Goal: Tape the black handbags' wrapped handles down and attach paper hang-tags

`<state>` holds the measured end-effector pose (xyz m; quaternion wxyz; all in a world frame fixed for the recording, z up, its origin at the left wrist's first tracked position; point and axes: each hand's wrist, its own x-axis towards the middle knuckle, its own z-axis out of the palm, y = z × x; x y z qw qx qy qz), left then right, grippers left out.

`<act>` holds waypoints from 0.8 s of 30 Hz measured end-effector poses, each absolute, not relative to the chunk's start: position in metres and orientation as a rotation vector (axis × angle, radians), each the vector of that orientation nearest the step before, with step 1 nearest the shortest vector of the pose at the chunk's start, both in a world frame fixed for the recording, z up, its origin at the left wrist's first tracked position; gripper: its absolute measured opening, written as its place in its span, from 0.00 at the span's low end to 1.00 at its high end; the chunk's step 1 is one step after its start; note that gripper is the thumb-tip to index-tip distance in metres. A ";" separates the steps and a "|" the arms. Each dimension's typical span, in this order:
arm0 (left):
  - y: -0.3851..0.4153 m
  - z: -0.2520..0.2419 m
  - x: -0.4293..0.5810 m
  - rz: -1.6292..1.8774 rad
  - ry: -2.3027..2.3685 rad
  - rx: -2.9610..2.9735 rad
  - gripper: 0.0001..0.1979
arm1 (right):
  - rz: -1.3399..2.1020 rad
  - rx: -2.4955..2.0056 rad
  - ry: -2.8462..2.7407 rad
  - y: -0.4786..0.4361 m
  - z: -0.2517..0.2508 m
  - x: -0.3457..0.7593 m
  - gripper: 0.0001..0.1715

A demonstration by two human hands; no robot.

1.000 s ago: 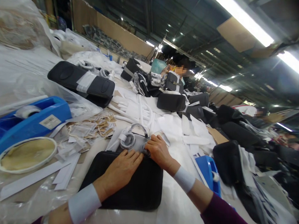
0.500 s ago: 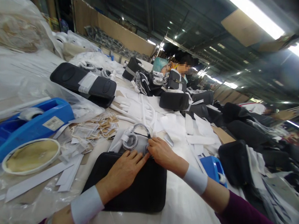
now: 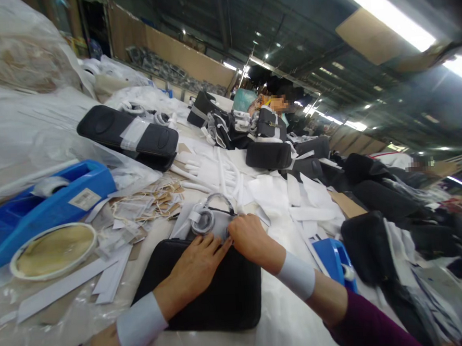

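A black bag lies flat in front of me. Past its far edge are a wrapped top handle and a coil of plastic-wrapped strap on grey material. My left hand rests on the bag's upper part, fingers stretched toward the far edge and index finger pointing at my right hand. At that edge, right of the coil, my right hand is closed with its fingers curled. Whatever it grips is hidden beneath the fingers. Both wrists wear pale bands.
To the left are a blue tape dispenser, a round dish and a pile of stringed tags. Another blue dispenser stands right. Behind are a taped black bag, white gloves and more bags. A person works farther back.
My right hand has curled more tightly and its wrist has turned slightly at the bag's far edge. My left hand stays on the bag. The view has shifted a little.
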<state>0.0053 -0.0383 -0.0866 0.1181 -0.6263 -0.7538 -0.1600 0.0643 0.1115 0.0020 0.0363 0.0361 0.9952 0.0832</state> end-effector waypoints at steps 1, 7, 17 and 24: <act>-0.038 -0.087 0.005 -0.483 -2.201 -1.840 0.24 | 0.144 0.199 3.121 0.107 0.007 0.062 0.10; -0.042 -0.089 0.004 -0.623 -2.068 -1.815 0.23 | -0.926 0.622 3.244 0.105 -0.022 0.028 0.23; -0.042 -0.090 -0.001 -0.638 -2.247 -1.273 0.15 | -0.613 0.467 3.293 0.099 -0.049 0.021 0.11; -0.038 -0.082 -0.003 -0.486 -2.238 -1.284 0.12 | -0.182 0.180 3.646 0.072 -0.043 0.058 0.25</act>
